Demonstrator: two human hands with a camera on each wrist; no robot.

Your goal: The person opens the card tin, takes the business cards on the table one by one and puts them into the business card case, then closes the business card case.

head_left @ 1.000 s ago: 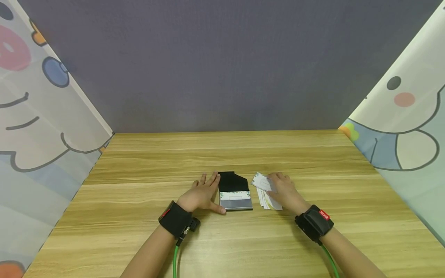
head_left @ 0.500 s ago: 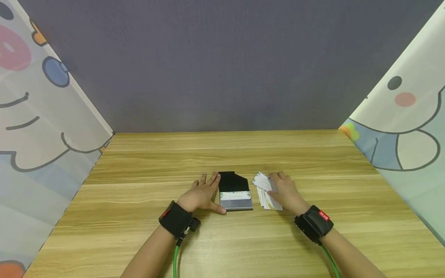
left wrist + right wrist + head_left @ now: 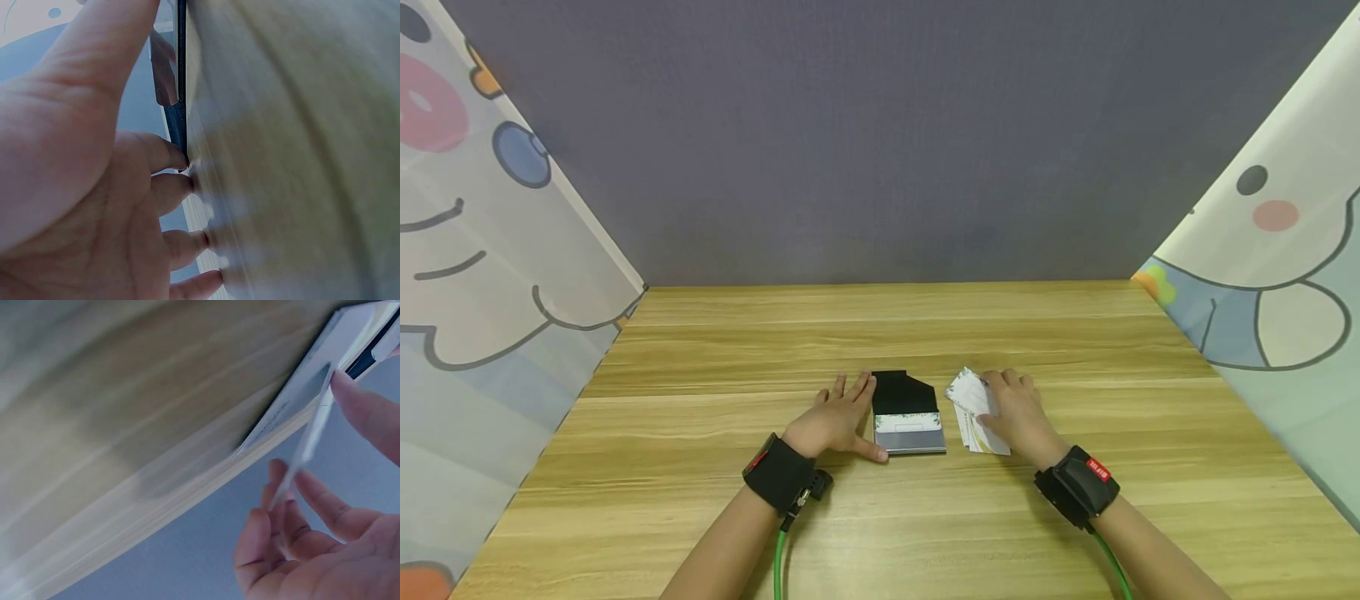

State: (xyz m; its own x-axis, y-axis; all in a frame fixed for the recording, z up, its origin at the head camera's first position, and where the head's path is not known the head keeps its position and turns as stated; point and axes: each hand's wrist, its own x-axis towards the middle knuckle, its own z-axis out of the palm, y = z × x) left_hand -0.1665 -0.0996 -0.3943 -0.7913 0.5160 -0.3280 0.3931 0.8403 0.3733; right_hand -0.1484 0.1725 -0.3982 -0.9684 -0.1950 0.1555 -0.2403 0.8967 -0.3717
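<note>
A business card case (image 3: 910, 442) lies with its black lid (image 3: 898, 392) folded back, and a leaf-patterned white card (image 3: 907, 422) shows inside it. My left hand (image 3: 831, 422) rests beside it, fingers spread, with index fingertip and thumb at the left edge. In the left wrist view those fingertips (image 3: 181, 164) reach the case's corner and the tabletop. To the right of the case, my right hand (image 3: 1019, 417) pinches a white card (image 3: 967, 389) between thumb and fingers. Seen edge-on in the right wrist view, this card (image 3: 315, 428) tilts up over several fanned cards (image 3: 988, 440) on the table.
The wooden table (image 3: 880, 525) ends at a grey panel (image 3: 887, 150) behind. Cartoon-printed sheets flank it, left (image 3: 497, 275) and right (image 3: 1270, 292). Each wrist wears a black camera band with a green cable (image 3: 778, 562).
The card in my right hand has turned and tilted up slightly, away from the fanned cards. My left hand and the case stay where they were.
</note>
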